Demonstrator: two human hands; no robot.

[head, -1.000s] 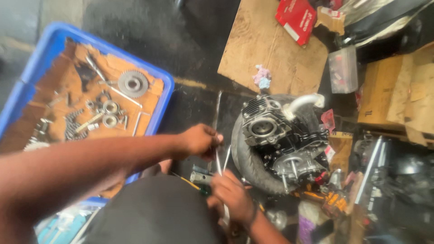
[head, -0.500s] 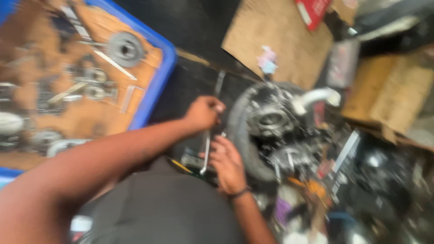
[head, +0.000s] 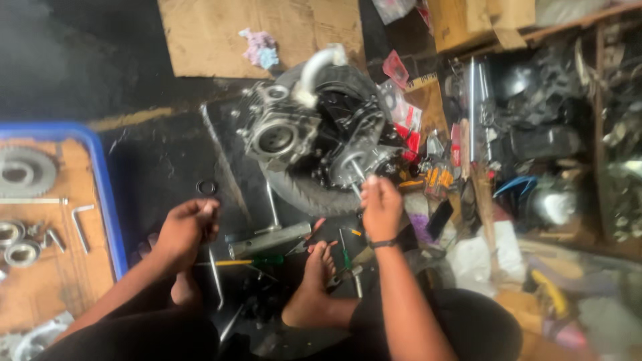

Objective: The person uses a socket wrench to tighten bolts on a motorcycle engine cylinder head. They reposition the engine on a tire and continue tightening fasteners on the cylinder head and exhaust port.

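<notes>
Your right hand (head: pixel 381 207) closes around the shaft (head: pixel 358 175) of the engine (head: pixel 314 137); your left hand (head: pixel 187 227) grips a thin rod (head: pixel 215 277) beside the tray (head: pixel 107 207).

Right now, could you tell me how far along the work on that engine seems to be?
Partly stripped, it seems. Done: a gear, bearings and an L-shaped key already lie in the blue tray. In hand: the right hand grips a tool at the shaft of the engine, which sits on a tyre; the left hand holds a thin metal tool. Left: the engine body looks largely assembled.
</notes>
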